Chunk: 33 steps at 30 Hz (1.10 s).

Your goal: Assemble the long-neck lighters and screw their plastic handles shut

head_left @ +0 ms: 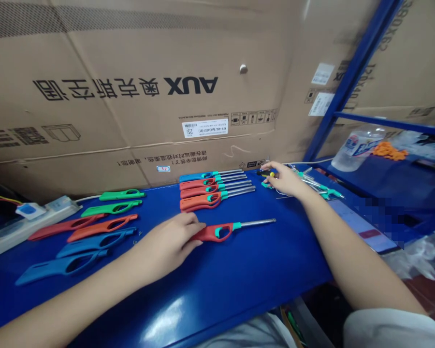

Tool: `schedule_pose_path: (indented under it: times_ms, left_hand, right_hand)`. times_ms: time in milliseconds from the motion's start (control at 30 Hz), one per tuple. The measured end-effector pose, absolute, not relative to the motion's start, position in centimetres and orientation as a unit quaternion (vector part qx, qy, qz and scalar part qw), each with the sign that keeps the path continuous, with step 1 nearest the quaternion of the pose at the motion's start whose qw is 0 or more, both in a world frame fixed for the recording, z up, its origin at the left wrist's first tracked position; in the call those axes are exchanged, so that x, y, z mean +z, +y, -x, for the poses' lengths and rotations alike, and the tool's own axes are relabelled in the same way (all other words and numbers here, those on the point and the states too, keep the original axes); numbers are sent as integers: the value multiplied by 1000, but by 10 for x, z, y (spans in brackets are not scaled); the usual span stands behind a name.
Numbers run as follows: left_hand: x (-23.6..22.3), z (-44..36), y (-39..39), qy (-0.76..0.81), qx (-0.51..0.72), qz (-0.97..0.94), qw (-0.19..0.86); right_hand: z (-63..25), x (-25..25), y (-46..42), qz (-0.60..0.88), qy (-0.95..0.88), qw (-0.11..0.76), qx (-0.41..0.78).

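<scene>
My left hand [172, 241] is closed around the handle end of a red long-nosed gas lighter [217, 233], which lies on the blue table with its metal tube to the right. At the back right, my right hand [284, 180] has its fingers closed on a small black-and-yellow tool [264, 173]; its kind is hard to make out. Just below those fingers shows a teal piece [265, 184]. Between my hands and the carton, several assembled lighters [203, 200] lie in a row. Beyond my right wrist sit loose metal tubes with teal parts [321, 186].
Several green, red and blue lighter shells [83, 241] lie at the left, beside a white power strip [32, 227]. A large carton [130, 121] walls the back. On the right stand a blue rack post [348, 77], a plastic bottle [355, 150] and orange pieces [389, 151].
</scene>
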<state>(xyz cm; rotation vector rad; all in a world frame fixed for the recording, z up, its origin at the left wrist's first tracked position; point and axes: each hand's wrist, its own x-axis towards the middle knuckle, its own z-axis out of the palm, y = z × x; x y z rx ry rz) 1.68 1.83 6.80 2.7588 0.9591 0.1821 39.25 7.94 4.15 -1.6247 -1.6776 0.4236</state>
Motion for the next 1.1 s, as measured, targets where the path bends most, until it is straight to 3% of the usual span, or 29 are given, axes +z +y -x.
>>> schedule_pose_path:
  times_ms: [200, 400, 733, 1100]
  left_hand:
    - [103, 0, 66, 333, 156, -927, 74]
    - [107, -3, 118, 344, 181, -921, 11]
    - [64, -26, 187, 366, 149, -918, -23]
    - [48, -36, 210, 354, 147, -923, -36]
  right_hand:
    - [-393, 43, 70, 609, -744, 232, 145]
    - [-393, 42, 69, 583, -785, 170, 120]
    - [-394, 40, 71, 560, -811, 135, 97]
    - [-393, 39, 75, 596, -782, 177, 46]
